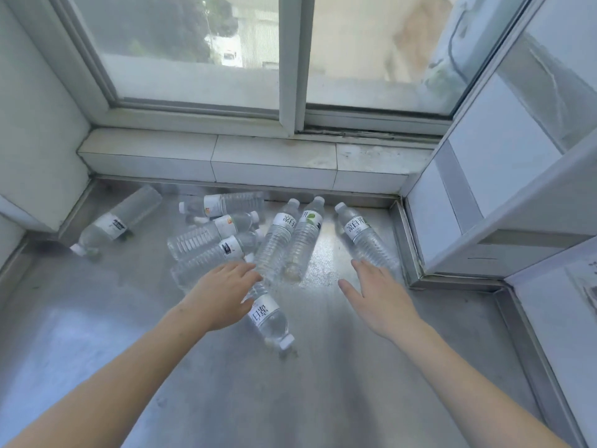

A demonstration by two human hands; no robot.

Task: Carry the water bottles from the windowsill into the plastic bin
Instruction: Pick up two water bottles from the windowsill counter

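Several clear water bottles with white caps lie scattered on the grey metal windowsill (97, 318). One bottle (116, 221) lies apart at the far left. A cluster (210, 234) is piled in the middle, and two bottles (290, 240) lie side by side just right of it. Another bottle (365, 237) lies at the right. My left hand (219, 292) hovers open above a bottle (268, 318) whose cap points toward me. My right hand (378, 292) is open, its fingertips near the base of the right bottle. No plastic bin is in view.
A tiled ledge (258, 163) runs under the closed window (200, 53) at the back. A white wall (35, 140) bounds the left side. A white cabinet (484, 189) with a raised metal lip stands at the right.
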